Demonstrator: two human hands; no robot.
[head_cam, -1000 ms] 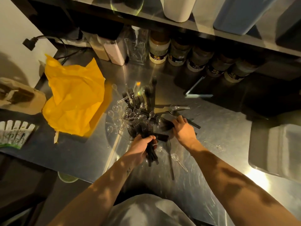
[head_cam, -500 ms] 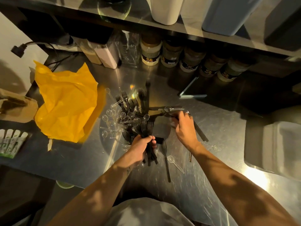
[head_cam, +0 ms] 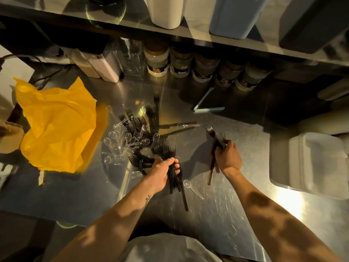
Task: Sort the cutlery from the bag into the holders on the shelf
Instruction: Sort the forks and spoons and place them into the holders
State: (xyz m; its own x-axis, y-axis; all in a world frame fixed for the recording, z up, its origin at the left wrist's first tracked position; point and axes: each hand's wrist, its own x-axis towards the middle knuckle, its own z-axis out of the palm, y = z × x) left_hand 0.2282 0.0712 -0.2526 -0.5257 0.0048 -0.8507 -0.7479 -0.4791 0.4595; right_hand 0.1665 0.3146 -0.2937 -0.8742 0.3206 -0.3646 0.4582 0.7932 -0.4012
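Along the back of the steel counter, a row of labelled jars sits in shadow, with two tall pale-filled containers to their left. A black cable snakes at far left, a pale-blue angled strip lies before the jars, and a white foam box rests at right.

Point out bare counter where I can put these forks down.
Bare counter lies between the right hand and the white box, and along the near edge below the yellow bag. Crowded: the cutlery pile between bag and left hand.
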